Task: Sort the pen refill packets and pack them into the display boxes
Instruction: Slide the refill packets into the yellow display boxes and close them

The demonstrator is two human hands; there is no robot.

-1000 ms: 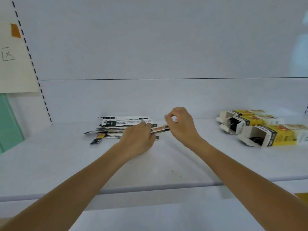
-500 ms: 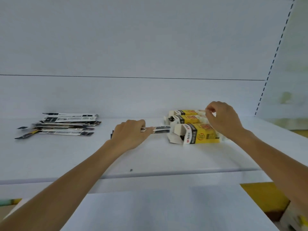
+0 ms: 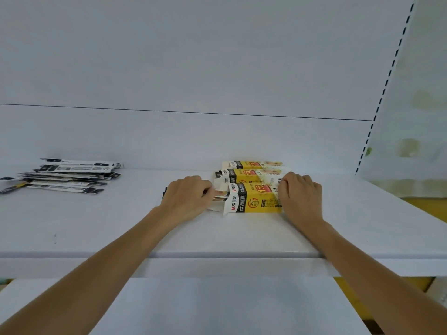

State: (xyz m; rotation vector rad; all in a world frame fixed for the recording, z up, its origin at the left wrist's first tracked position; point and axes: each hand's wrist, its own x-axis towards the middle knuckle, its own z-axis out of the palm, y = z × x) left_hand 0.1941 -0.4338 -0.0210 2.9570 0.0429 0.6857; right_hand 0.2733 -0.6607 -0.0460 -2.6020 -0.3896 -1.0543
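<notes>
Though short of the boxes half a second ago, now right at the open left end of the nearest display box [image 3: 256,199]: left hand [image 3: 186,197], curled shut on a thin bundle of refill packets [image 3: 219,198], bundle tips at the splayed flaps. Cannot tell how far in. Lowered as well, from a raised pinch above the boxes: right hand [image 3: 300,197], now loosely fisted against the box's right end, holding it down on the white shelf [image 3: 121,226]. Cannot tell whether pinching a flap there or only pressing.

Reads, as a judgement, as the insertion step: one sorted batch going in, braced from the far end so the push does not slide the box away.

Three yellow-and-black boxes, lying on their sides, side by side, mouths to the left. Nearest one open, with the bundle at its mouth and the inside hidden. Middle box [image 3: 244,176] open too, something dark at the mouth, not readable. Far box [image 3: 251,163] close to the back wall, contents unseen.

Well apart to the left on the same shelf, in a loose heap: remaining packets [image 3: 65,176]. So plenty left to sort and pack.
</notes>
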